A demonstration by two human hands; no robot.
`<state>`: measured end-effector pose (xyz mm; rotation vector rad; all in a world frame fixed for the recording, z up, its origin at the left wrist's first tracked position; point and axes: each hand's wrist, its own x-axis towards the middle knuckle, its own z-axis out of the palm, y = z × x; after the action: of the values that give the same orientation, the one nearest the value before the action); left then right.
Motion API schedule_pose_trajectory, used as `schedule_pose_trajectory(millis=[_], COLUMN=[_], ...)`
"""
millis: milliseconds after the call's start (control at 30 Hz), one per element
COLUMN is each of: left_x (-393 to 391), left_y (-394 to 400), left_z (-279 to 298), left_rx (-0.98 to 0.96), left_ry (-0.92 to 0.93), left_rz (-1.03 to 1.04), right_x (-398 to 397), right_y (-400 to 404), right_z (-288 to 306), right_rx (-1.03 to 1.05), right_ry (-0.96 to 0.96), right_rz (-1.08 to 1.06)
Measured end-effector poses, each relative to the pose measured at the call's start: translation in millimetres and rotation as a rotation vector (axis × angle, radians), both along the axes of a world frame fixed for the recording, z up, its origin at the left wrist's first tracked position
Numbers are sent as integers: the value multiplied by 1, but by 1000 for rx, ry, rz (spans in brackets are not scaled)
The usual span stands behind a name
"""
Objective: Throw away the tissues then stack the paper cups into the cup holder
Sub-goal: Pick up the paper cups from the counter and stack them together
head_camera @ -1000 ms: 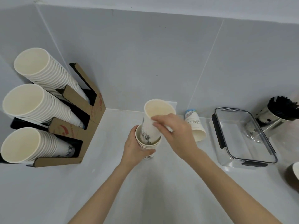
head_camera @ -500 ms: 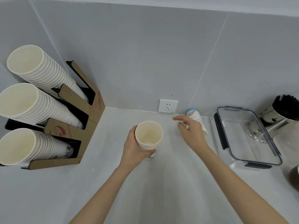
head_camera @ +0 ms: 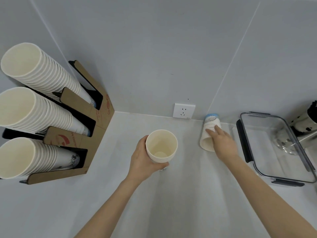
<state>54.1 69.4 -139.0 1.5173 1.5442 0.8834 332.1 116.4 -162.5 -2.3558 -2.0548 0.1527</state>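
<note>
My left hand (head_camera: 143, 160) grips a short stack of several nested white paper cups (head_camera: 161, 146), held upright over the middle of the counter. A single paper cup (head_camera: 210, 129) lies on its side near the back wall, mouth toward me. My right hand (head_camera: 223, 143) rests on this cup with fingers spread over its side, not closed around it. At the left stands the brown cardboard cup holder (head_camera: 101, 117), its three slanted slots each filled with a long row of white cups.
A clear plastic container (head_camera: 274, 176) with dark clips sits at the right, with a metal holder of black items (head_camera: 307, 121) behind it. A white wall socket (head_camera: 183, 111) is at the back, above the grey counter (head_camera: 180, 194).
My right hand let go of the cup it pushed down into the stack and moved right onto the lying cup. The stack now sits lower in my left hand.
</note>
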Motion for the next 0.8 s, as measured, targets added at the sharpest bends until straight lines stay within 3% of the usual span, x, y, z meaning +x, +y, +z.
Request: schedule_pose_trajectory(millis=[167,300,500,633,800], left_x=[0,2,2,2,4], left_y=[-1,-3,-5,-6,-6], left_z=[2,5,7,11,14], left_rx=[2,0,3,-30,11], left_ry=[-10,-7,-11,-36,-43], left_rz=[2,8,-23,-9,-4], right_x=[-19,-44,-76,-95,-121], right_y=[4,-1,-16,-23,-30], right_z=[42,100,179,183,137], right_rx=[295,548,652,455,244], right_ry=[218,512,831,725,443], right_rz=[-68,-74,63,170,232])
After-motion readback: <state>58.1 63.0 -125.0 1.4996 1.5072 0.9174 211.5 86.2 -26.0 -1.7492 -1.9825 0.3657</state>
